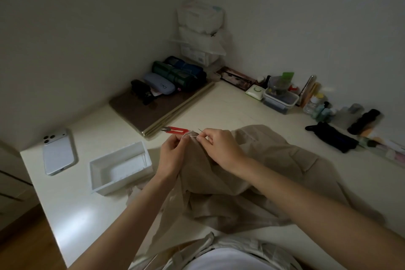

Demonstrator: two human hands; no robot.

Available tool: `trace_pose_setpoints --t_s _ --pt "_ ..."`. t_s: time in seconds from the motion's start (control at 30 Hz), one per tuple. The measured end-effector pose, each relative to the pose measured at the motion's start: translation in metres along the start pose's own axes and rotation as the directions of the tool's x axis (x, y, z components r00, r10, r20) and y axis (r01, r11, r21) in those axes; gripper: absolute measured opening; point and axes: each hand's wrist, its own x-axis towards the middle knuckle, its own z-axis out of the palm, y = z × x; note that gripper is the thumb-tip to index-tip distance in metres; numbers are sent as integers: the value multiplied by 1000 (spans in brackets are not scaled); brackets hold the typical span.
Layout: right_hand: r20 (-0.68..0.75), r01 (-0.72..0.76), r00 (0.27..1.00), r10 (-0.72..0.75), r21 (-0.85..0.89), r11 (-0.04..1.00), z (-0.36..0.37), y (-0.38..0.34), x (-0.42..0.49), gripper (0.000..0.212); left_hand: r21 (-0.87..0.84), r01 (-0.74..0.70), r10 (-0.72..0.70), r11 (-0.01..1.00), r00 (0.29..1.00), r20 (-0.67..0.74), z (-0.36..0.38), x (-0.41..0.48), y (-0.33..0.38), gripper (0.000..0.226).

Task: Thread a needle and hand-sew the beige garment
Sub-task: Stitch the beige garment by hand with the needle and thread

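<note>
The beige garment (pixel 258 173) lies bunched on the white table (pixel 230 103) in front of me, one edge lifted. My left hand (pixel 173 155) pinches that raised edge near its top. My right hand (pixel 221 149) pinches a thin needle (pixel 198 133) right at the fabric edge, its tip pointing up and left. The two hands almost touch. A fine thread is barely visible at the fingertips. Red thread snips (pixel 175 130) lie on the table just beyond my hands.
A white open box (pixel 122 166) stands left of my hands, and a white phone (pixel 58 152) lies face down further left. A flat board with cases and rolls (pixel 162 98) sits at the back. Jars, containers and a black pouch (pixel 333 138) line the right wall.
</note>
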Motion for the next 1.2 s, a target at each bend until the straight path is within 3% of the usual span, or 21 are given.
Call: trace_pose_setpoints --t_s 0.13,0.33,0.73,0.83,1.03,1.2 --pt "22 6 1000 -6 9 1000 0 6 -8 20 0 13 -13 1000 999 -52 -7 6 -1 21" --pt "196 -6 980 24 -90 996 10 23 -30 19 -26 24 -27 999 996 -90 -8 12 0 17" --pt "419 -129 872 253 -302 945 10 54 -48 22 -36 0 -3 999 996 -91 -8 11 8 18" --pt "344 -113 921 184 -216 970 4 50 -41 19 -30 3 -6 1000 997 -79 -8 9 8 17" --pt "24 -127 992 125 117 985 -3 13 -15 15 -24 -11 10 1000 999 -34 -5 5 5 18" --pt "-6 -112 993 114 130 985 8 -6 -2 21 -39 -23 24 999 999 35 0 -1 7 22"
